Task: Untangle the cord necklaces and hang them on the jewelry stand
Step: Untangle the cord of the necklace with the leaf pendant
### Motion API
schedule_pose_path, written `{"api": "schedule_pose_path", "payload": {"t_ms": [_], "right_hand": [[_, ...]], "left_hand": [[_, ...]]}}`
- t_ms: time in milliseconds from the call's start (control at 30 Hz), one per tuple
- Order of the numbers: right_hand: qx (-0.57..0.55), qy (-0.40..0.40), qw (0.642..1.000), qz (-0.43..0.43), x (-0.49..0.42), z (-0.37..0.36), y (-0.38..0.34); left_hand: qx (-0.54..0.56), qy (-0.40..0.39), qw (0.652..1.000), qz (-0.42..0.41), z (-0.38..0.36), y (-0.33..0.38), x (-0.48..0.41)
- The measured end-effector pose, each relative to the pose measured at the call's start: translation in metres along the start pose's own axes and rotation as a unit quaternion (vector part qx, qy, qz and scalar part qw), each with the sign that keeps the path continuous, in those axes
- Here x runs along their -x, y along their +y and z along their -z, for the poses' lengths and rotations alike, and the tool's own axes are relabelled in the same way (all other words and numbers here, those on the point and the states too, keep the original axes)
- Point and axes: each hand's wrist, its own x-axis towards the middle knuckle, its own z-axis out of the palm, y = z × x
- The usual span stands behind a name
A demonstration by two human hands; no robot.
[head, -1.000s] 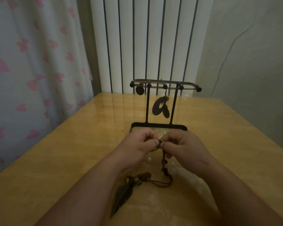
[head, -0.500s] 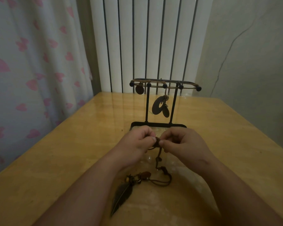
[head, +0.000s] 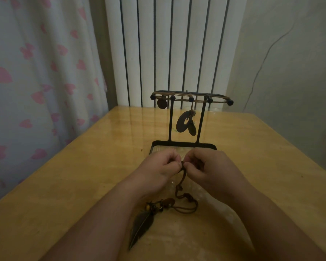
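A person's left hand (head: 158, 166) and right hand (head: 212, 168), both curled, pinch the upper end of a brown knotted cord necklace (head: 184, 174) between thumb and fingertips. They work just in front of a black metal jewelry stand (head: 199, 125) on a glossy yellow wooden tabletop (head: 83, 176). The cord drops from the pinch to the tabletop, where its loose loop and dark feather-shaped pendant (head: 141, 226) lie between the forearms. Other cords with dark disc pendants (head: 183, 123) already hang from the stand's top rail. The cord looks light, limp and apt to snag at its knots. The pendant seems its only weight, so the surest hold is likely on the cord beside a knot, not on the thin feather.
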Motion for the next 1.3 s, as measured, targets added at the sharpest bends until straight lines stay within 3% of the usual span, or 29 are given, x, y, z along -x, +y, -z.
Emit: {"api": "schedule_pose_path", "payload": {"t_ms": [633,1300], "right_hand": [[0.073,-0.018,0.997,0.009,-0.0049,-0.0028,-0.0041],[-0.012,-0.017,1.000,-0.004,-0.0033,-0.0036,-0.0022]], "left_hand": [[0.032,0.008,0.999,0.014,-0.0011,0.0014,0.0006],[0.076,-0.020,0.997,0.019,0.0028,-0.0026,0.0009]]}}
